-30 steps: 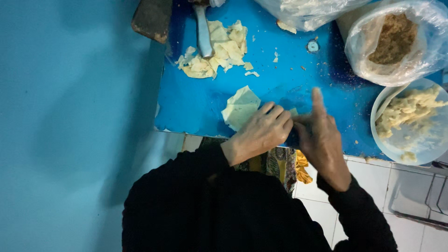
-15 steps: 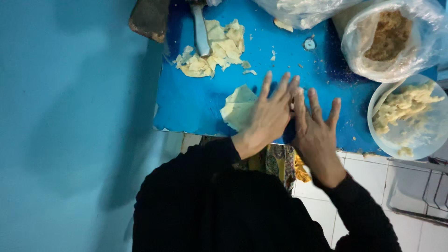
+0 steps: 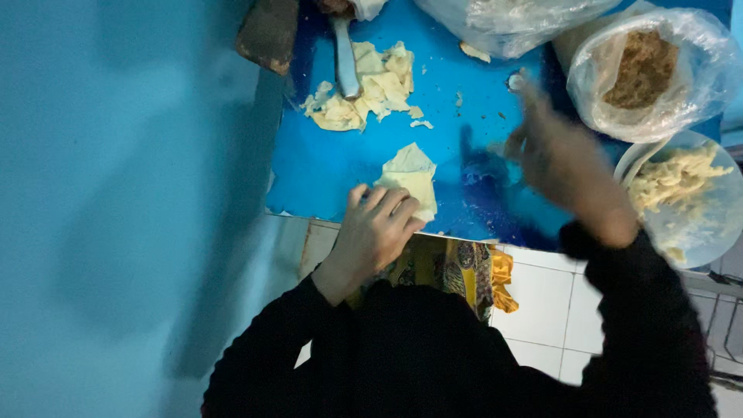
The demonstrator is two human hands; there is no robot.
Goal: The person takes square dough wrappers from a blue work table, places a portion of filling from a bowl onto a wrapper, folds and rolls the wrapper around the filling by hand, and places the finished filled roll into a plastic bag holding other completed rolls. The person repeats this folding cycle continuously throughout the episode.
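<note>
Dough sheet point(image 3: 410, 179) lies flat and unfilled near the blue tabletop's point(image 3: 325, 166) front edge, left hand point(image 3: 377, 228) pressing its corner with loose fingers, right hand point(image 3: 559, 159) blurred, open, empty, beside filled pieces in a bowl point(image 3: 700, 232).

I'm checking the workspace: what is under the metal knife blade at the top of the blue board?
The knife lies on a heap of pale dough scraps; the blue board beneath them is covered there.

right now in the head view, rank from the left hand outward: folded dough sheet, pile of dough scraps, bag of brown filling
1. Folded dough sheet, under the left hand fingertips.
2. Pile of dough scraps, farther up the blue board, beside the knife.
3. Bag of brown filling, far corner on the right.
</note>
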